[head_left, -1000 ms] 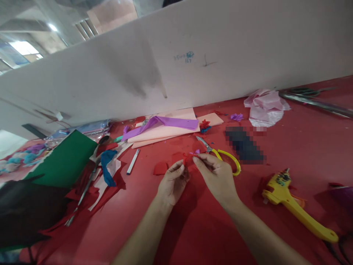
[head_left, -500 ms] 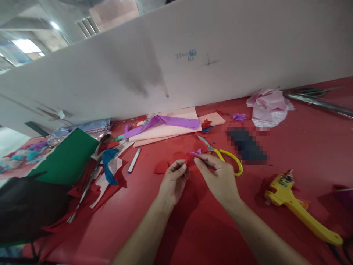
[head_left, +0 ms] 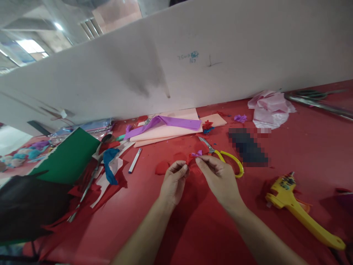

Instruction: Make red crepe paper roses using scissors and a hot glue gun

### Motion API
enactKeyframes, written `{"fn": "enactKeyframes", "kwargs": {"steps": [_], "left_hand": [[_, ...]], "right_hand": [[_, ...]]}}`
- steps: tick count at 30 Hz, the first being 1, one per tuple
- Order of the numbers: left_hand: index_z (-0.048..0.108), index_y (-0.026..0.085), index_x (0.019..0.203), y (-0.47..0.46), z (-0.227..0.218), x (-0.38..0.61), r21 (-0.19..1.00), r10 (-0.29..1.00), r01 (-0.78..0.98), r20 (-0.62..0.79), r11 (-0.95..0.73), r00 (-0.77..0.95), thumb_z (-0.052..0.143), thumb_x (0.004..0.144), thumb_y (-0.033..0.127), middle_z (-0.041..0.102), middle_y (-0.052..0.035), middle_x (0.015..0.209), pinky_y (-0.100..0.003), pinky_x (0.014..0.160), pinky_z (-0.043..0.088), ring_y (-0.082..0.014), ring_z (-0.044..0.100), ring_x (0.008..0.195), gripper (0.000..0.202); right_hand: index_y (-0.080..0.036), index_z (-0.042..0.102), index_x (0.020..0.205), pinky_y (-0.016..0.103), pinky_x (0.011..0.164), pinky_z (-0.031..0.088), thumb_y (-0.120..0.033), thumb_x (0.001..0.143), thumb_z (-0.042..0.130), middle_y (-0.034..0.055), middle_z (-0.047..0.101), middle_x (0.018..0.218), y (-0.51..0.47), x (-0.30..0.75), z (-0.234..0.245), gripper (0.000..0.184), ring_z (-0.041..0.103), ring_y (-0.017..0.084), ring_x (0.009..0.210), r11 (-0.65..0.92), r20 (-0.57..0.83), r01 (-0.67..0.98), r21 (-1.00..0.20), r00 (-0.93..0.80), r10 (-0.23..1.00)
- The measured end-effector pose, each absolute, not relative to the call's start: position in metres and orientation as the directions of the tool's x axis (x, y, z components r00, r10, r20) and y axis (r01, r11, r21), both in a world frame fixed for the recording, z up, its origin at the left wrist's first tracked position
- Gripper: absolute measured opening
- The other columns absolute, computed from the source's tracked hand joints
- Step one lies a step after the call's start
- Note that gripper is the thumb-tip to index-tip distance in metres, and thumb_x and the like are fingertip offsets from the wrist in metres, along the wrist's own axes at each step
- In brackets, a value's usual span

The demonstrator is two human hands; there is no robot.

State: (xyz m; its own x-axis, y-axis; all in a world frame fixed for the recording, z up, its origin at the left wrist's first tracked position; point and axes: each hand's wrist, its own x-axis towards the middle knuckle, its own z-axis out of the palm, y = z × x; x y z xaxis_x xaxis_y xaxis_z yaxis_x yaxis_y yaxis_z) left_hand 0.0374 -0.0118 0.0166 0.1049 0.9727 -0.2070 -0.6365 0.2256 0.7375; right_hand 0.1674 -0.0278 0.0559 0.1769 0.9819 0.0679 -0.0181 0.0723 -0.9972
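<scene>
My left hand [head_left: 175, 181] pinches a small twisted piece of red paper [head_left: 189, 159] between thumb and fingertips. Just to its right, my right hand [head_left: 217, 175] is closed in a pinch by the same red piece; its fingertips partly hide what they grip. Behind the fingertips shows a bit of purple paper [head_left: 197, 153]. Yellow-handled scissors [head_left: 233, 163] lie just beyond my right hand, blades pointing up and left. A red paper cutout [head_left: 162, 168] rests left of my left hand.
A yellow glue gun [head_left: 300, 209] lies at right, near a blurred dark object [head_left: 248, 147]. Peach sheets [head_left: 165, 134] with a purple strip [head_left: 179, 123] sit at the back. A marker [head_left: 135, 161], green sheet [head_left: 66, 158] and paper scraps [head_left: 110, 165] fill the left. A white panel [head_left: 234, 48] stands behind.
My right fingertips have drawn slightly away from the left ones, and more of the red piece shows between them. The view has shifted a little.
</scene>
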Motion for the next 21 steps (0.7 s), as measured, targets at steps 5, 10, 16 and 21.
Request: {"fn": "enactKeyframes", "kwargs": {"steps": [5,10,16,21], "left_hand": [[0.069,0.017,0.073,-0.0114,0.0163,0.0380,0.752,0.979,-0.631,-0.191,0.190,0.067,0.078,0.063,0.015,0.059,0.0032,0.067,-0.018,0.067,0.041,-0.0053,0.051,0.064,0.014],[0.067,0.018,0.071,-0.0107,0.0143,0.0381,0.766,0.983,-0.620,-0.178,0.170,0.049,0.079,0.061,0.016,0.058,0.0032,0.069,-0.019,0.071,0.041,-0.0064,0.052,0.067,0.017],[0.066,0.019,0.074,-0.0109,0.0127,0.0363,0.778,0.989,-0.611,-0.132,0.146,0.068,0.078,0.063,0.019,0.058,0.0018,0.074,-0.020,0.071,0.040,-0.0085,0.053,0.072,0.016],[0.067,0.019,0.074,-0.0118,0.0157,0.0359,0.779,0.989,-0.610,-0.099,0.145,0.109,0.078,0.064,0.019,0.059,0.0013,0.074,-0.020,0.070,0.039,-0.0081,0.051,0.069,0.016]], "right_hand": [[-0.022,0.072,0.085,0.028,0.073,0.046,-0.034,0.079,0.065,0.0001,0.067,0.075,-0.0273,0.1660,0.0506,0.015,0.059,0.016,0.075,0.061,0.036,-0.167,-0.984,0.146,0.989],[-0.024,0.073,0.082,0.027,0.074,0.045,-0.037,0.075,0.070,-0.0002,0.069,0.077,-0.0259,0.1649,0.0459,0.015,0.059,0.015,0.077,-0.031,-0.075,-0.321,-0.946,0.126,0.989],[-0.024,0.074,0.077,0.029,0.078,0.045,-0.039,0.066,0.077,-0.0004,0.068,0.075,-0.0273,0.1623,0.0505,0.019,0.059,0.015,0.078,-0.141,-0.208,-0.433,-0.890,0.111,0.972],[-0.024,0.074,0.076,0.032,0.081,0.045,-0.041,0.062,0.079,0.0010,0.070,0.077,-0.0303,0.1629,0.0528,0.022,0.061,0.017,0.079,-0.164,-0.236,-0.456,-0.875,0.105,0.966]]}}
